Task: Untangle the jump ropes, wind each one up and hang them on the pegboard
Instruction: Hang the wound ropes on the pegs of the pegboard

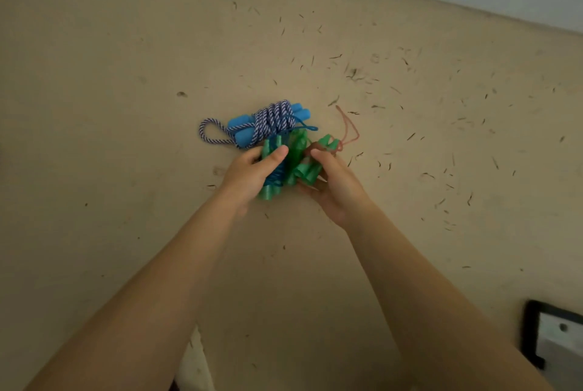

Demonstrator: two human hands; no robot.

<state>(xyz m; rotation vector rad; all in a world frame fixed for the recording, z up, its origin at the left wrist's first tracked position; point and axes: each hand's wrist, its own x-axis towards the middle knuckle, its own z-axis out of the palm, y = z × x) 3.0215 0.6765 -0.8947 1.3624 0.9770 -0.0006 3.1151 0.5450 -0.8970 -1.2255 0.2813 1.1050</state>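
Mid-frame: left hand (252, 171) grips green handles (270, 170), right hand (331, 182) pinches green rope (304, 166). Blue rope (268, 122) wound, just above. Advice: keep coils tight, wrap evenly.

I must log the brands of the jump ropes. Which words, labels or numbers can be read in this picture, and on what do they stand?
None: no readable text.
Blue jump rope: no print visible on its handles.
Green jump rope, held in both hands: no label visible.
Dark-framed object at lower right: no writing visible.
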